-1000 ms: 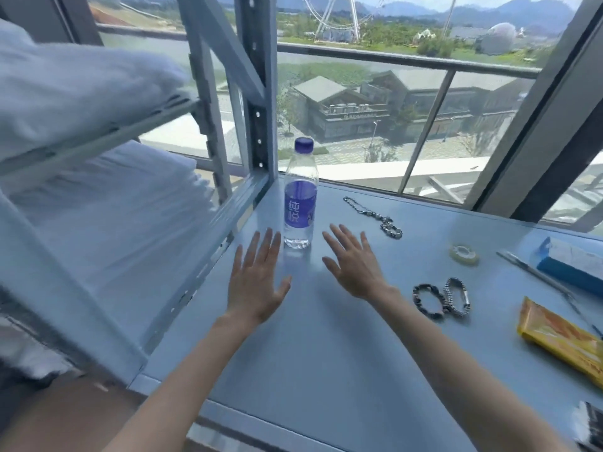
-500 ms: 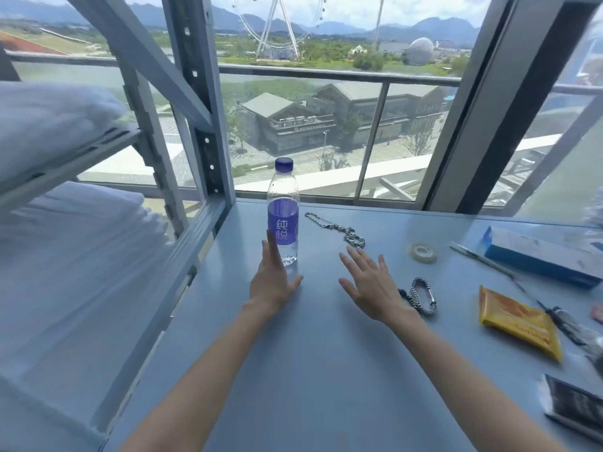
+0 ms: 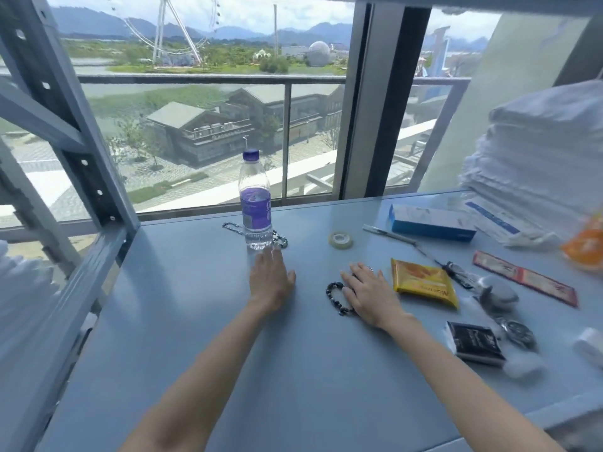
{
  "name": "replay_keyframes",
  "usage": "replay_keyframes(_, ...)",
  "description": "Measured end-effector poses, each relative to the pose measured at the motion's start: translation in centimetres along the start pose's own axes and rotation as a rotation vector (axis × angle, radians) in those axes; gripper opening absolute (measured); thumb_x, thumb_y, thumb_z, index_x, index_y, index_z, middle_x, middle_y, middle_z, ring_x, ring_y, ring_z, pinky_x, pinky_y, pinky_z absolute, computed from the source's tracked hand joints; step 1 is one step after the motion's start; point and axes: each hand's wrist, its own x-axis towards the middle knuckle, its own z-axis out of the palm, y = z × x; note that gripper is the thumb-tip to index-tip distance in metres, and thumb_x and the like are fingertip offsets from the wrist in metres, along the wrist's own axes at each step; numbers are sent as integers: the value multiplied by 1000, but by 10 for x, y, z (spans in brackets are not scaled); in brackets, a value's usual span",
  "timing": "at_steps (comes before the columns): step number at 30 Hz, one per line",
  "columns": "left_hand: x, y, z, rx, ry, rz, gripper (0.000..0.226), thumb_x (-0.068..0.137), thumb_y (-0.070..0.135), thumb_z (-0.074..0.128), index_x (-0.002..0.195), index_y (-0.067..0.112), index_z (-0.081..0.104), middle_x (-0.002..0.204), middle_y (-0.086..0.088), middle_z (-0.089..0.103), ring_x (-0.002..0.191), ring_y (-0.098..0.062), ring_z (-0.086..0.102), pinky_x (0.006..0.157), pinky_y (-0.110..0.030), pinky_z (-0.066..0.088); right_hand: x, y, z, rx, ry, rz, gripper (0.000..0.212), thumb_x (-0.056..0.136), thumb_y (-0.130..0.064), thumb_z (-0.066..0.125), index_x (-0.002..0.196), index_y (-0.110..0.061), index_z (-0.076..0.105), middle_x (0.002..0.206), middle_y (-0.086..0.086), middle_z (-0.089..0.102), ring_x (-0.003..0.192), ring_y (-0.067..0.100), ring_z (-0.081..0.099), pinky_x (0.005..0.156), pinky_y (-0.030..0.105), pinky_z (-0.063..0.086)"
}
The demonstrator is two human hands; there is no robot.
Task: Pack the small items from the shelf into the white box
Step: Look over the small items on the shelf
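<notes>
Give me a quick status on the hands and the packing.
Left hand open, just short of the water bottle. Right hand open, over the beaded bracelet. White box out of view.

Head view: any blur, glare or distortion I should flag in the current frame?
Head view: window daylight, soft shadows, no harsh glare on the shelf surface; centre sharp, bottle, left hand and right hand clear; right edge smeared, orange item and white cylinder blurred; wide lens slants the shelf upright.
</notes>
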Motion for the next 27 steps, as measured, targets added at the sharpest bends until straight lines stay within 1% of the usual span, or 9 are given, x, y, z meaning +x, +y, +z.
replay_keyframes(2, 9, 14, 6, 17, -43, 88, 65, 89, 34, 48, 143, 6, 22, 149, -12, 25, 137, -27, 21, 110, -37, 22, -5, 8, -1, 0, 15, 21, 45, 101, -33, 24, 144, -20, 28, 155, 2, 19, 144, 19, 11, 115, 44, 12)
replay_keyframes(6, 35, 21, 11, 135, -208, 157, 70, 97, 43, 32, 147, 1, 7, 156, -16, 4, 144, -26, 1, 118, -35, 3, -13, 19, -2, 5, 81, 21, 39, 100, -23, 28, 137, -18, 37, 151, 4, 25, 142, 19, 16, 113, 38, 14)
replay_keyframes(10, 49, 26, 13, 152, -270, 158, 71, 97, 47, 28, 145, -2, 13, 155, -19, 11, 144, -29, 6, 118, -37, 5, -19, 29, -3, 8, 127, 33, 42, 97, -12, 34, 139, -16, 37, 152, 5, 24, 141, 17, 18, 115, 33, 14)
replay_keyframes(12, 47, 37, 17, 108, -268, 190, 70, 96, 48, 31, 144, -2, 19, 152, -18, 19, 143, -29, 9, 117, -37, 7, -24, 33, -3, 9, 177, 63, 48, 94, -5, 37, 140, -17, 36, 152, 3, 27, 140, 16, 22, 112, 30, 24)
replay_keyframes(14, 40, 51, 23, 47, -278, 239, 71, 95, 49, 33, 144, 1, 18, 153, -15, 19, 143, -27, 7, 117, -36, 6, -30, 36, -3, 2, 228, 114, 50, 92, -1, 39, 138, -20, 41, 146, 1, 35, 136, 16, 29, 101, 29, 38)
replay_keyframes(16, 31, 65, 31, 27, -268, 324, 71, 95, 49, 35, 145, 2, 18, 153, -13, 18, 143, -25, 7, 117, -35, 6, -36, 41, -4, -2, 254, 149, 49, 92, -1, 40, 135, -22, 44, 140, -2, 43, 131, 17, 35, 92, 29, 45)
replay_keyframes(21, 19, 95, 43, 5, -286, 520, 70, 94, 48, 37, 148, 9, 14, 156, -6, 14, 143, -20, 11, 115, -32, 11, -44, 57, -6, 1, 307, 183, 42, 96, -10, 37, 133, -25, 47, 132, -5, 50, 127, 14, 40, 93, 26, 43)
replay_keyframes(24, 15, 101, 50, 15, -253, 643, 66, 95, 45, 39, 148, 12, 19, 155, -3, 19, 142, -18, 16, 114, -29, 11, -51, 65, -7, 49, 322, 178, 39, 96, -10, 39, 132, -22, 49, 132, -3, 51, 130, 15, 38, 96, 27, 43)
replay_keyframes(27, 25, 98, 53, 77, -149, 612, 62, 95, 46, 36, 148, 21, 18, 157, 0, 16, 144, -16, 7, 117, -36, 2, -60, 68, -5, 79, 346, 148, 39, 96, -11, 42, 133, -20, 49, 140, -1, 46, 137, 14, 29, 107, 26, 30)
